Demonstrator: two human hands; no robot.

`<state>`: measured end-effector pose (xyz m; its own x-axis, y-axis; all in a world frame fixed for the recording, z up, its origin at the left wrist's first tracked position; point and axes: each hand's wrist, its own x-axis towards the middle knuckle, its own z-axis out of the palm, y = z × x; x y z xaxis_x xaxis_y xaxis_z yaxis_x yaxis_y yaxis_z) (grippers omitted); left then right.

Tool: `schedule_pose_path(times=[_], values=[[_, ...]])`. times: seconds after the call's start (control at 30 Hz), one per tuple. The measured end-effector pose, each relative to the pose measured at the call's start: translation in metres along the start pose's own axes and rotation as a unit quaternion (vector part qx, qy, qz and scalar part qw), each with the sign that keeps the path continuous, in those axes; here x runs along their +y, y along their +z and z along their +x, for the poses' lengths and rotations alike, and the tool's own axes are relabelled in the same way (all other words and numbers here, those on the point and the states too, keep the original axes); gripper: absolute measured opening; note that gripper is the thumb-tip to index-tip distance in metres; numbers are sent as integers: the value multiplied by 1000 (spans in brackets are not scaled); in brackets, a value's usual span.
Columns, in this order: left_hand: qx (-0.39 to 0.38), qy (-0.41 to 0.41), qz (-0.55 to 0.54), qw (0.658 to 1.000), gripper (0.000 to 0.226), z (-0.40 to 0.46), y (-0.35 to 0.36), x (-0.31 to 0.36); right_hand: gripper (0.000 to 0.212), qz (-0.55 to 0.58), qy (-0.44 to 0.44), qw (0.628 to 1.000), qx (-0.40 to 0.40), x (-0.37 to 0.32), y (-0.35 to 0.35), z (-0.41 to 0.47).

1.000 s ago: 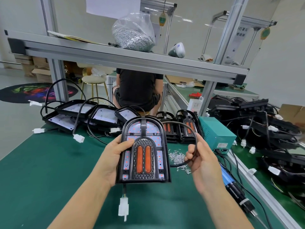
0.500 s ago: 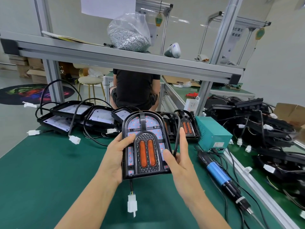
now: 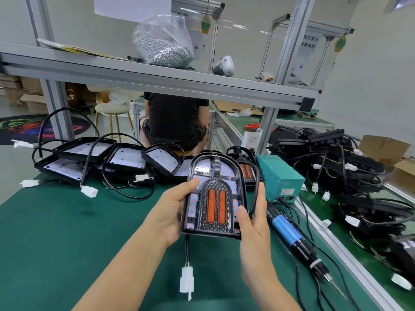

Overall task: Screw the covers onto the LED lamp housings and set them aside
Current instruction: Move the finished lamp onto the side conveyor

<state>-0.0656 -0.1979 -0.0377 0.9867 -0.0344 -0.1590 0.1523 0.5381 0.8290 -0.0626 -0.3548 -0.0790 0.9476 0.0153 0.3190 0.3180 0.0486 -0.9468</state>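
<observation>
Both hands hold one arch-topped LED lamp housing (image 3: 215, 194) up off the green bench mat (image 3: 56, 232), its covered face with the two orange strips turned toward the camera. The left hand (image 3: 173, 212) grips the left edge, thumb laid on the face and fingers wrapped behind; the right hand (image 3: 253, 218) grips the lower right corner, thumb on the face, and its fingers also trap the black cable (image 3: 254, 189) looping down that side. The lamp's long axis runs near to far, rounded end far, flat end near, where the lead and its white connector (image 3: 187, 281) dangle. The relation that matters, as I judge it, is with the blue electric screwdriver (image 3: 294, 239): it lies on the mat just right of the right hand, its bit pointing near and right, so the right hand is much the nearer one to take it. The row of open housings (image 3: 125, 160) sits far and left, the heap of black lamps (image 3: 350, 176) on the right; whether this cover is already screwed down cannot be told.
</observation>
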Motion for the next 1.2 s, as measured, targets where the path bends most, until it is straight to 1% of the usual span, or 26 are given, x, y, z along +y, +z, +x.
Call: schedule_pose_path(times=[0.1, 0.17, 0.23, 0.37, 0.47, 0.57, 0.7, 0.83, 1.2], values=[[-59, 26, 10, 998, 32, -2, -3, -3, 67, 4, -6, 999, 33, -4, -4, 5], [-109, 43, 8, 993, 42, -3, -5, -7, 67, 8, -6, 999, 46, -6, -7, 8], [-132, 53, 3, 990, 50, -2, -6, -10, 67, 6, -7, 999, 49, -8, -8, 7], [-131, 44, -28, 990, 49, 4, 0, -15, 63, 14, -3, 998, 58, -12, -15, 4], [-121, 47, -25, 991, 46, 10, 6, -16, 59, 38, 14, 997, 62, -14, -23, -1], [-124, 40, -28, 991, 40, 16, 14, -20, 60, 53, 11, 996, 67, -15, -33, -4], [-139, 16, -31, 990, 41, 23, 27, -29, 61, 72, 18, 995, 72, -15, -52, -10], [-146, -11, -12, 989, 42, 29, 47, -41, 61, 94, 32, 992, 71, -19, -74, -19], [-188, -77, 27, 979, 43, 43, 111, -72, 62, 82, 35, 984, 154, -27, -134, -39]])
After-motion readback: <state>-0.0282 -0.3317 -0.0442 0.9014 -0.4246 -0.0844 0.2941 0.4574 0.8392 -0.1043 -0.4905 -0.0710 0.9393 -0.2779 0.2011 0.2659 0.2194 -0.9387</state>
